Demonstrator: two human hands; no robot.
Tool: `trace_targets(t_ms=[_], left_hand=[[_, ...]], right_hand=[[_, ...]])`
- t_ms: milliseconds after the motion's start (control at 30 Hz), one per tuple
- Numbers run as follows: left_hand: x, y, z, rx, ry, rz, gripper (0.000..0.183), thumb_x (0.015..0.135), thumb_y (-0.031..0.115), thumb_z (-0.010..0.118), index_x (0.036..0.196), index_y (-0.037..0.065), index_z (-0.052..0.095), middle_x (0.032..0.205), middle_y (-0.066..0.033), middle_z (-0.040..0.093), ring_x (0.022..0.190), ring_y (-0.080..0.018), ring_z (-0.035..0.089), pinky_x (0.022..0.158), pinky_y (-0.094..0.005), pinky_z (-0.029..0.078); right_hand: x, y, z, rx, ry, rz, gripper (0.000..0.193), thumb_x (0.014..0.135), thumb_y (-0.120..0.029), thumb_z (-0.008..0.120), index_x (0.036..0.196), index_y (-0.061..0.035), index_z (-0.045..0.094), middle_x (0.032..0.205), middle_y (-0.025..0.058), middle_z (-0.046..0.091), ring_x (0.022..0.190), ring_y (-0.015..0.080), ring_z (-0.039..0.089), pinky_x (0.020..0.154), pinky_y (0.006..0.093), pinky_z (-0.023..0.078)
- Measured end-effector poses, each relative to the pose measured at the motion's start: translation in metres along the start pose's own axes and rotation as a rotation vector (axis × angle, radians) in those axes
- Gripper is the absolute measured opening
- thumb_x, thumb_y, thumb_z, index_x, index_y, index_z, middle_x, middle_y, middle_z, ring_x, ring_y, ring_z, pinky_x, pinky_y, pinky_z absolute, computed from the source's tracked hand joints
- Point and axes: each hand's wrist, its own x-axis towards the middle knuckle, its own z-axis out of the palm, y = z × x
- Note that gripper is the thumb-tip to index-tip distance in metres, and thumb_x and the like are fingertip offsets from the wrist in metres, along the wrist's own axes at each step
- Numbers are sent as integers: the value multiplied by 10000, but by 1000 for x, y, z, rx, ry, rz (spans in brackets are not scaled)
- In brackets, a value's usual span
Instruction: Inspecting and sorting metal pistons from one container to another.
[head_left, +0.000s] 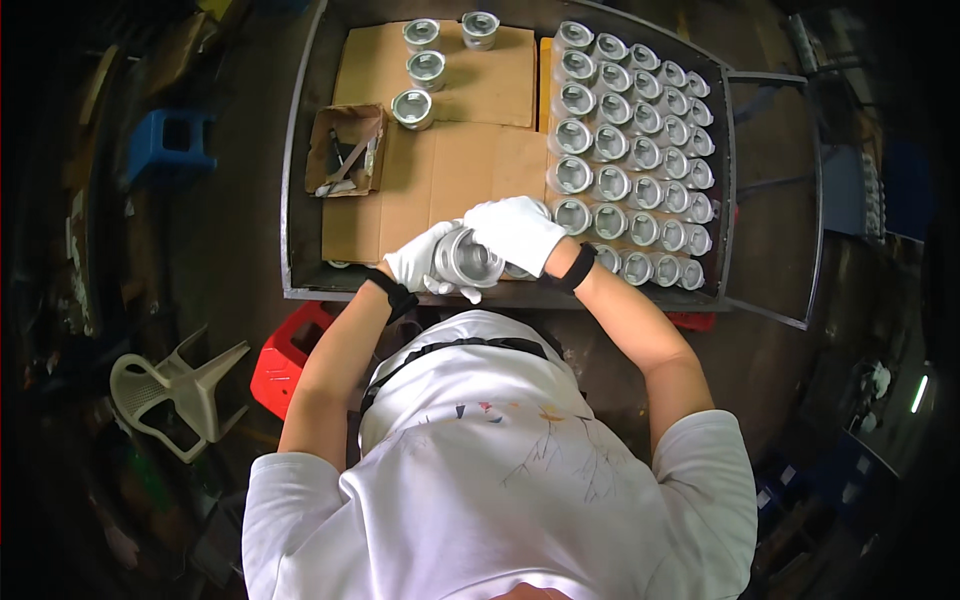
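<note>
At the near edge of the work table, my left hand (430, 262) in a white glove is wrapped round the side of a round silvery, see-through cup (470, 260). The cup's open-looking round top faces up. My right hand (514, 232), also gloved, lies over the cup's upper right rim with its fingers curled in. What the right fingertips pinch, if anything, is hidden behind the hand. Black bands circle both wrists. Just right of my right hand stand rows of lidded clear cups (612, 183). Another cup (516, 270) shows partly beneath my right wrist.
Brown cardboard (450, 165) covers the table's left part. Several lidded cups (426, 68) stand at its far side. A small cardboard box (345, 150) with tools lies at the left. A metal rim (287, 200) borders the table. A red stool (290, 360) and pale plastic chair (180, 390) stand near left.
</note>
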Motion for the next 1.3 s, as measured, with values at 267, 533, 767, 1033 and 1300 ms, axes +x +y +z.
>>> trace_targets(t_ms=[267,533,767,1033,1300], left_hand=[[-13,16,-9,-510,219,-166,649,999,523,379,1407,18,400,1113,-194,667,648,-141,661,429,-166,446],[-50,-18,-16,-563,329,-168,654,998,484,417,1426,-6,356,1175,-212,627,696,-202,643,466,-202,458],[-74,-22,-28,-653,409,-112,598,999,466,443,1380,5,419,1164,-202,630,767,-199,645,552,-227,475],[-80,-40,-55,-655,396,-88,551,997,457,455,1352,36,462,1186,-175,628,813,-207,655,632,-272,519],[-132,-41,-53,-645,550,-66,558,1012,440,427,1382,23,441,1200,-164,628,855,-213,649,723,-310,526]], right_hand=[[-14,105,50,392,231,774,363,871,-390,587,836,-35,652,874,229,663,832,414,633,735,485,491],[-3,165,134,252,224,1075,291,850,-340,617,831,-58,687,875,227,680,846,402,656,738,483,516],[9,157,140,117,-14,1105,185,835,-206,623,876,-64,735,942,204,703,926,371,681,760,446,550],[72,141,75,-44,-28,760,249,871,-249,559,815,-61,711,873,210,690,831,390,670,722,467,537],[235,88,102,204,82,565,265,909,-293,536,1093,-115,607,1102,129,647,1005,344,625,834,462,513]])
